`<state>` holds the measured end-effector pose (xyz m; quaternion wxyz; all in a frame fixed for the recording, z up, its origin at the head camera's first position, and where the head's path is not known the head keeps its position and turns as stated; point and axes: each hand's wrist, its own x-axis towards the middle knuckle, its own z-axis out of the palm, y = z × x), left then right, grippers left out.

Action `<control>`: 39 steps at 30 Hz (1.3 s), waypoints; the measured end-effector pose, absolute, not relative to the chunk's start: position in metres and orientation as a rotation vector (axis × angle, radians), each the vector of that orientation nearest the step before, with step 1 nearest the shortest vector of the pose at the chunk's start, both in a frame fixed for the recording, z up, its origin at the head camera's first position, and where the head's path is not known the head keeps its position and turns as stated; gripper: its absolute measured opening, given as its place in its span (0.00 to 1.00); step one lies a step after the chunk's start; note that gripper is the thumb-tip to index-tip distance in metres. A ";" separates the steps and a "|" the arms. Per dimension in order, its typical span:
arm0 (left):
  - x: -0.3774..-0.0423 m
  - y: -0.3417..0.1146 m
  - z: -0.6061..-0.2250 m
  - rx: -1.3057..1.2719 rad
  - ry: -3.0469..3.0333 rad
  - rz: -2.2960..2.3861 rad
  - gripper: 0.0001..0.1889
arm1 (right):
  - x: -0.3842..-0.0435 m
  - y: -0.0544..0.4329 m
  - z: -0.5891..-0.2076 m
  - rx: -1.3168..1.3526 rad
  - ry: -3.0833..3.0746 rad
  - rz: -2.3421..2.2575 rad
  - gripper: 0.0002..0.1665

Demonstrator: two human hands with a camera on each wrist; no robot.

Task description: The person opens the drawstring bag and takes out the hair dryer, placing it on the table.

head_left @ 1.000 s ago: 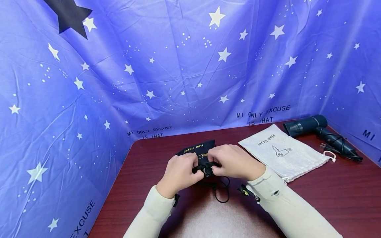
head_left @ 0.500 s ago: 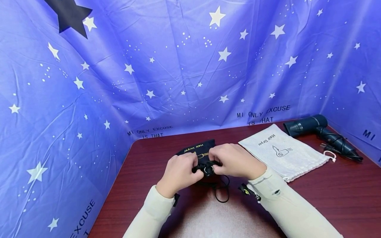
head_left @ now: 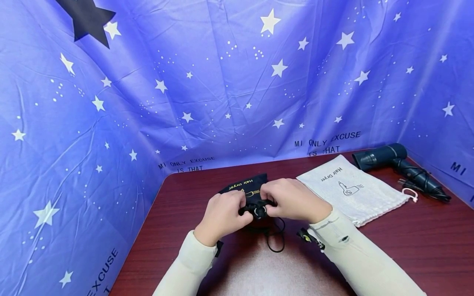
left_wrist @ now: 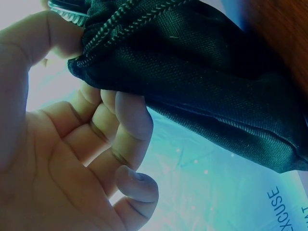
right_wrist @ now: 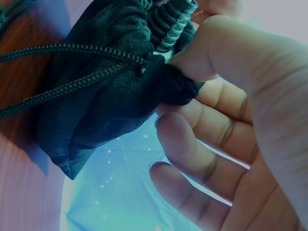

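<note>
A black drawstring bag with yellow "Hair Dryer" print stands on the table in front of me. My left hand pinches the left side of its gathered mouth between thumb and fingers. On the other side, my right hand pinches the mouth's right edge. Between the hands, a black ribbed cord sleeve pokes out of the opening; the rest of what is inside is hidden. The bag's drawstring hangs in a loop onto the table.
To the right, a white drawstring bag printed "Hair Dryer" lies flat on the dark red table. A black hair dryer, cord wrapped around its handle, lies beyond it. A blue star-patterned cloth encloses the table's back and sides.
My right hand has shifted very slightly to the right, with its hold on the bag's mouth kept. The left hand stays nearly still.
</note>
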<state>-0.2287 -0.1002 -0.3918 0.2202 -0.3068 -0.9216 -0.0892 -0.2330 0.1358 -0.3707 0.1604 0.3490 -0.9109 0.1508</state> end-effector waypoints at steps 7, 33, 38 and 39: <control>-0.229 -0.101 -0.392 -0.849 -2.545 -0.239 0.14 | -0.234 0.138 -0.370 0.999 -2.614 0.448 0.11; -0.230 -0.102 -0.391 -0.837 -2.589 -0.261 0.13 | -0.237 0.142 -0.369 1.028 -2.610 0.507 0.13; -0.230 -0.102 -0.391 -0.831 -2.583 -0.254 0.14 | -0.238 0.142 -0.369 1.021 -2.612 0.515 0.13; -0.230 -0.102 -0.391 -0.831 -2.583 -0.254 0.14 | -0.237 0.142 -0.369 1.020 -2.613 0.516 0.12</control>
